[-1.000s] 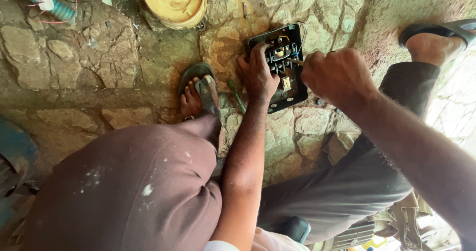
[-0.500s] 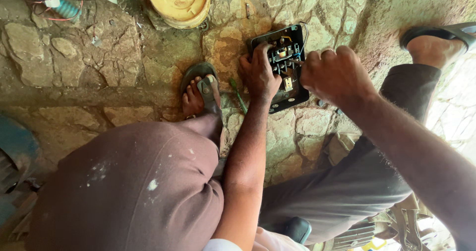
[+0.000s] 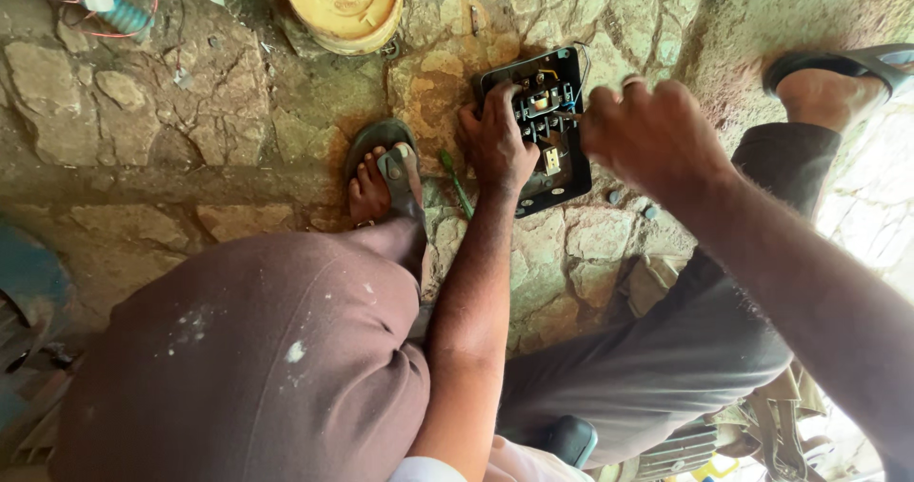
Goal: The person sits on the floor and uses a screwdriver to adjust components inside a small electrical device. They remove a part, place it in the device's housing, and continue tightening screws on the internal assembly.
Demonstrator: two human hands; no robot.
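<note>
The black panel (image 3: 552, 130) lies flat on the stone floor (image 3: 238, 130). The left hand (image 3: 497, 139) presses on its left edge, fingers spread. The right hand (image 3: 652, 134) hovers clenched beside it; whether it grasps anything cannot be told.

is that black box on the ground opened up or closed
Open. The black box lies flat on the stone floor with its metal terminals and wiring exposed; the left hand presses on it.
</note>
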